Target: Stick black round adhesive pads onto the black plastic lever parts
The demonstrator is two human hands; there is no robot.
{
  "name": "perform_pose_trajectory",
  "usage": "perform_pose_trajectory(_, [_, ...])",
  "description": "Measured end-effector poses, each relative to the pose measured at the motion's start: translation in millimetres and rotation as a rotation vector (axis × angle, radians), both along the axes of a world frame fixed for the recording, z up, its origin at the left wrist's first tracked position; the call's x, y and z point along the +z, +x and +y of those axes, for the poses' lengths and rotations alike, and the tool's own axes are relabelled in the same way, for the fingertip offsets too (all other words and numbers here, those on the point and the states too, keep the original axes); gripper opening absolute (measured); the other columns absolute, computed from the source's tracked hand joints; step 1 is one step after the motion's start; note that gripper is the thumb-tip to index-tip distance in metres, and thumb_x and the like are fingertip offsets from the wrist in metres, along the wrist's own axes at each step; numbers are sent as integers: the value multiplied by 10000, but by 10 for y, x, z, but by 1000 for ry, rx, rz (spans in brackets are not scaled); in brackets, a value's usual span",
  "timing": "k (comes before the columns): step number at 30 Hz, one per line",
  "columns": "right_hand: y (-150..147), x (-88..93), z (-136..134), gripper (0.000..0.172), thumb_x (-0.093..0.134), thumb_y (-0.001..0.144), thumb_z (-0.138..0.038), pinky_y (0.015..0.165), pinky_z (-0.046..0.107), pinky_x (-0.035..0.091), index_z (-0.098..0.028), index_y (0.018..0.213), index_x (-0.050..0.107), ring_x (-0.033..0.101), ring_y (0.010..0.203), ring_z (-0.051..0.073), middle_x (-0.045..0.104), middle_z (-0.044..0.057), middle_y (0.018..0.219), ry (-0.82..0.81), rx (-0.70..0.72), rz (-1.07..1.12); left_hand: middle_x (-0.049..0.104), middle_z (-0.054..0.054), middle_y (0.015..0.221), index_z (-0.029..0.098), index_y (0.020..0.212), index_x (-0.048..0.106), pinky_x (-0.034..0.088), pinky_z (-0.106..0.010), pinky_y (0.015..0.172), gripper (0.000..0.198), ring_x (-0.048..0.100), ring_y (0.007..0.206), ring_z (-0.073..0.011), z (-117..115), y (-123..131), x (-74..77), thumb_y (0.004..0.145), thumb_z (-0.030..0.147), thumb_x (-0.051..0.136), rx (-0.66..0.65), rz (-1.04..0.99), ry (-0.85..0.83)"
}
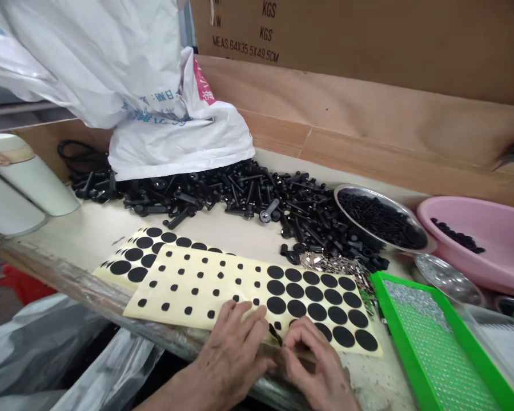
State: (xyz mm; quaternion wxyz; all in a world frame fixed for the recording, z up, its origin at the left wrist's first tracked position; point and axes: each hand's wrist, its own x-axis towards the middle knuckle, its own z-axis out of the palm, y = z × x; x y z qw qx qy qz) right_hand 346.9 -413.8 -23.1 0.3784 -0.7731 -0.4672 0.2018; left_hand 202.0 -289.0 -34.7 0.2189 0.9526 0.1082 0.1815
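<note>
Grip: right hand [314,359] pinching black dot [275,334] | left hand [233,359] open on sheet [197,291] | green tray [432,342]

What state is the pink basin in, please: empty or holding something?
Holding something: a few black pieces lie inside the basin, which is otherwise bare.

Okay, so the left hand [229,359] and right hand [314,362] are covering the bottom of the black-dot sticker sheet [197,297], and I can't make out what the fingers [257,315] are pinching there. The top edge is chopping off the printing [244,41] on the carton [368,40], the green tray [411,331] is running out at bottom right, and the silvery bits [415,302] in it are blurring into specks.
</note>
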Motion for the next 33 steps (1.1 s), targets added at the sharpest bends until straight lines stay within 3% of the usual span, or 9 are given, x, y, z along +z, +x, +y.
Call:
perform_pose_trajectory(4, [47, 138, 37, 151, 531, 778, -259, 587, 235, 435, -220, 634, 505, 515, 646, 152, 521, -3, 720, 26, 20, 198, 658, -52, 1014, 208, 954, 612, 427, -406, 881, 139, 519, 1053, -248, 129, 61, 197, 842, 143, 563, 86, 4, -459])
perform_pose_trajectory(6, [62, 183, 97, 181, 563, 782, -319, 571, 237, 418, -216, 637, 530, 484, 626, 147, 505, -7, 704, 67, -54, 312, 650, -46, 1013, 206, 787, 620, 431, -397, 886, 91, 526, 1050, -236, 212, 104, 285, 852, 185, 561, 133, -1, -678])
perform_pose_trajectory(9, [61, 222, 239, 233, 615, 777, -430, 544, 229, 394, -209, 707, 595, 455, 596, 133, 497, -19, 678, 146, -234, 522, 629, -48, 1075, 199, 705, 607, 403, -418, 939, 130, 514, 1090, -241, 324, 170, 398, 832, 215, 580, 197, -35, -878])
perform_pose_trajectory(12, [36, 241, 408, 299, 648, 762, -493, 563, 227, 402, -202, 828, 649, 461, 593, 132, 502, -29, 626, 192, -347, 604, 612, -45, 1115, 200, 688, 598, 384, -419, 954, 140, 494, 1120, -248, 403, 225, 507, 823, 230, 576, 245, -67, -944])
perform_pose_trajectory(15, [8, 246, 555, 375, 640, 764, -533, 592, 244, 429, -186, 906, 667, 493, 600, 146, 521, -24, 594, 226, -365, 587, 601, -42, 1132, 201, 696, 594, 400, -400, 916, 155, 498, 1111, -248, 457, 255, 589, 834, 261, 557, 293, -74, -1021])
perform_pose_trajectory(21, [79, 254, 691, 492, 629, 790, -511, 542, 252, 432, -199, 1167, 579, 497, 555, 133, 568, -15, 720, 334, -414, 591, 578, -51, 1136, 189, 680, 557, 411, -363, 850, 215, 515, 1038, -238, 548, 264, 585, 837, 336, 554, 388, -139, -1122])
perform_pose_trajectory(26, [195, 232, 753, 311, 676, 752, -494, 542, 244, 405, -183, 738, 654, 467, 576, 139, 547, 0, 636, 253, -254, 572, 579, -50, 1092, 180, 675, 559, 405, -318, 815, 222, 518, 966, -210, 592, 317, 590, 831, 338, 561, 358, -163, -1141])
perform_pose_trajectory(30, [215, 161, 823, 303, 650, 772, -468, 514, 233, 361, -189, 663, 605, 414, 553, 127, 484, -21, 588, 310, -245, 523, 599, -41, 982, 175, 699, 577, 410, -277, 757, 221, 524, 865, -176, 645, 353, 574, 850, 334, 548, 280, -140, -1117])
perform_pose_trajectory(33, [180, 131, 856, 258, 609, 806, -386, 505, 238, 341, -202, 632, 564, 403, 533, 122, 477, -21, 602, 443, -276, 324, 603, -39, 881, 172, 721, 599, 420, -279, 718, 301, 529, 808, -174, 809, 442, 540, 888, 400, 494, 242, -109, -973])
